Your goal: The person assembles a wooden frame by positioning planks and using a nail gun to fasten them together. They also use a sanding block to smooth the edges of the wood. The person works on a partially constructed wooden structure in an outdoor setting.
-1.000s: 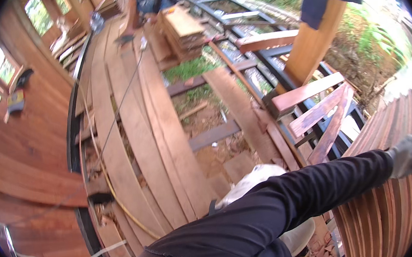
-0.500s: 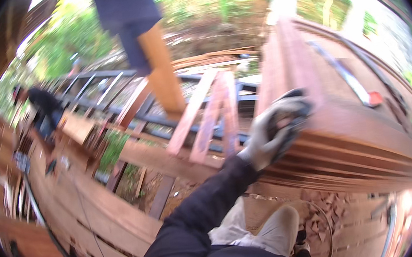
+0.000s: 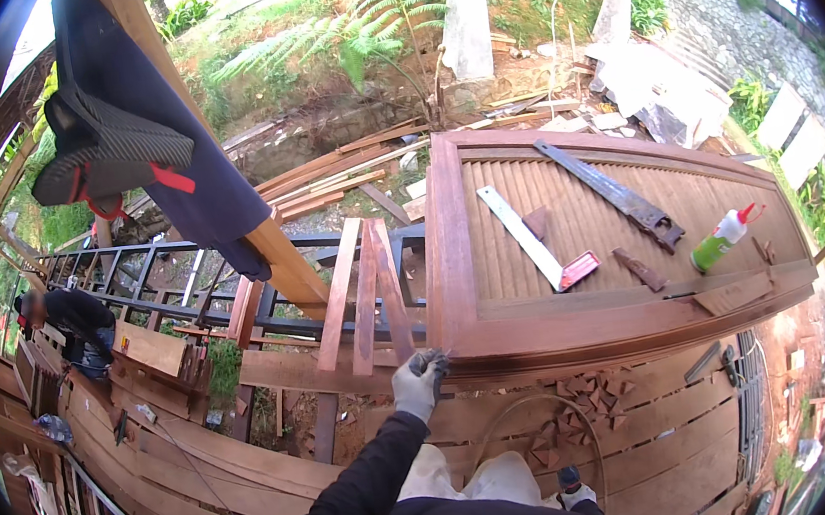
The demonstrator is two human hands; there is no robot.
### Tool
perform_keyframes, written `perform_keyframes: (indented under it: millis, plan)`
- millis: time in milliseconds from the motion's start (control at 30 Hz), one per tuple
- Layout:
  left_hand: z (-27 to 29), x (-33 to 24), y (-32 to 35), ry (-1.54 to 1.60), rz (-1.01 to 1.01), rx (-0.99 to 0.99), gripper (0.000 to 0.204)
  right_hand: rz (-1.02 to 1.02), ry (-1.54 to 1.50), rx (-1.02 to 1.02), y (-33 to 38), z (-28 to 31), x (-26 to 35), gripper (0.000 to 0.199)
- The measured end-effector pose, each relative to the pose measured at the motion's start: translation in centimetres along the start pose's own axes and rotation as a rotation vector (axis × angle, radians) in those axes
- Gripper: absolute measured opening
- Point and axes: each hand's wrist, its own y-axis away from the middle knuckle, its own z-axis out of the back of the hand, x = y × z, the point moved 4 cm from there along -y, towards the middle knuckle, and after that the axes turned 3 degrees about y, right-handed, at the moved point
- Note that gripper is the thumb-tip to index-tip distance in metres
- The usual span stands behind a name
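Note:
My left hand point(image 3: 420, 381), in a pale glove with a dark grey palm, is at the near left corner of a framed wooden louvre panel point(image 3: 581, 326). Its fingers are pinched together; whatever they hold is too small to make out. My right hand point(image 3: 578, 495), gloved alike, hangs low beside my knee. Its fingers look curled around something dark that I cannot identify. On the panel lie a handsaw point(image 3: 612, 194), a try square point(image 3: 531, 237) with a red-edged stock, a green glue bottle point(image 3: 722, 240) with a red tip, and small wood offcuts point(image 3: 639, 269).
Wood strips point(image 3: 364, 298) lean left of the panel, beside a slanted post point(image 3: 283, 271) with dark cloth. Triangular offcuts point(image 3: 579, 411) and a curved hose or cable point(image 3: 509, 406) lie on the plank floor point(image 3: 689, 450). Another person point(image 3: 77, 318) bends over timber at far left.
The view has swung and pulled back, showing more of the panel and its tools. My left hand has gone from the panel's edge to its near left corner.

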Motion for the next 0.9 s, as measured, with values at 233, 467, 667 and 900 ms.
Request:
perform_keyframes:
  millis: [233, 467, 667, 900]
  plan:
    - [0.5, -0.9, -1.9, -0.909, -0.092, -0.092, 0.018, 0.016, -0.421, -0.319, 5.6, 7.0, -3.3, 0.044]
    - [1.3, -1.6, -2.5, -0.922, 0.043, -0.058, 0.027, 0.167, -1.081, -0.332, 7.2, 16.6, -3.0, 0.012]
    - [1.4, -3.8, -2.5, -0.569, 0.13, -0.064, 0.02, 0.328, -1.342, -0.208, 16.2, 32.2, 2.2, 0.02]
    - [3.7, -3.0, -10.6, -0.316, 0.1, -0.128, 0.019, 0.495, -1.152, -0.337, 18.4, 45.2, 9.3, 0.039]
